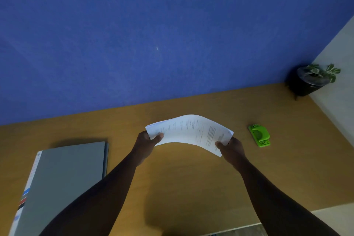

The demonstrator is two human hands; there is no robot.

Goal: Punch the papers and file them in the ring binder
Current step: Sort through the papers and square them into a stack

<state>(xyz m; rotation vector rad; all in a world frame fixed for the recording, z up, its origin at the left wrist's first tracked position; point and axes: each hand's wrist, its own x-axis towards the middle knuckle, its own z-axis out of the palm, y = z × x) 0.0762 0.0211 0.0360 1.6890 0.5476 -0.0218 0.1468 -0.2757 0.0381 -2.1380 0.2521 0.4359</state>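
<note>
- The papers [188,132] are a thin printed stack held in the air above the middle of the counter [191,178], bowed upward in an arch between the two hands.
- The left hand [146,140] grips the stack's left end, thumb on top, fingers curled under it.
- The right hand [230,146] pinches the right end, thumb on top, fingers below.
- The binder [63,182], grey and closed, lies flat on the counter to the left, well apart from the papers; its spine label with coloured marks faces the left edge.
- The punch [260,135], bright green, sits on the counter just right of the right hand, not touching it.
- A dark pot with a small plant [306,82] stands in the far right corner against the blue wall [153,34].
</note>
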